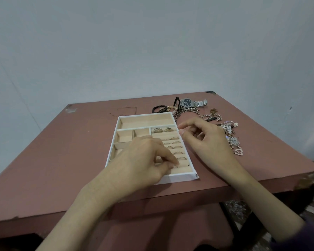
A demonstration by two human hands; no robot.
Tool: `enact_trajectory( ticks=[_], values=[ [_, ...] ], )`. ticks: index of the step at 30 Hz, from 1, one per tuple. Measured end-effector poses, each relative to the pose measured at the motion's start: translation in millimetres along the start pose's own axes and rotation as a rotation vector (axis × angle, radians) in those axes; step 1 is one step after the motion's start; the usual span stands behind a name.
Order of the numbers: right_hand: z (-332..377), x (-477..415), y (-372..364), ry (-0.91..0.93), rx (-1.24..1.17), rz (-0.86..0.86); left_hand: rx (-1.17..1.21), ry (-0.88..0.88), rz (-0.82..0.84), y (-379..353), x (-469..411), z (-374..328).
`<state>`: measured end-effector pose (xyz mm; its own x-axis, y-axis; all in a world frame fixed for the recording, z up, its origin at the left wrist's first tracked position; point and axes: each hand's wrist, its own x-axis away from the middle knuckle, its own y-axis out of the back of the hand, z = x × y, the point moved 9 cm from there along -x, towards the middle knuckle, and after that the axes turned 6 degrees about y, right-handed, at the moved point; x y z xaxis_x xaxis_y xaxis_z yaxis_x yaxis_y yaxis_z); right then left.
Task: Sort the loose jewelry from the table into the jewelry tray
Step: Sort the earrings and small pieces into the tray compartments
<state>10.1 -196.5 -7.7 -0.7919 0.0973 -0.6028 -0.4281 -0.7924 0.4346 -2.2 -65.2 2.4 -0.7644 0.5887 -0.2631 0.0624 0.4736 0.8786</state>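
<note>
Hands [145, 158] over jewelry tray [178, 177] on reddish-brown table [62, 151], pale wall [152, 42] behind

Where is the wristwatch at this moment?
In the head view, the wristwatch lies on the table near its far right corner, beyond the jewelry tray, beside the black bracelets and above the tangled chains.

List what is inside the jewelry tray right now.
The jewelry tray holds rings slotted in its right-hand rolls, two larger ones at the top. The long back compartment is bare. The left hand covers the near-left sections.
</note>
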Motion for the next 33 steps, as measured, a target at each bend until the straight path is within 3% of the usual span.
enact_trajectory(
  ticks=[3, 6, 9, 13, 33],
  values=[
    [-6, -1, -1, -0.028, 0.019, 0.000, 0.189, 0.175, -0.187, 26, -1, 35],
    [-11, -2, -4, -0.059, 0.078, 0.026, 0.128, 0.375, -0.417, 47, 5, 84],
    [-13, -2, -7, -0.066, 0.124, 0.072, 0.313, 0.553, -0.428, 37, 12, 120],
    [-9, -2, -8, -0.043, 0.146, 0.078, 0.477, 0.583, -0.466, 30, 18, 129],
    [-12, -4, 5, -0.071, 0.116, -0.018, 0.454, 0.553, -0.488, 35, 15, 118]
  ],
)
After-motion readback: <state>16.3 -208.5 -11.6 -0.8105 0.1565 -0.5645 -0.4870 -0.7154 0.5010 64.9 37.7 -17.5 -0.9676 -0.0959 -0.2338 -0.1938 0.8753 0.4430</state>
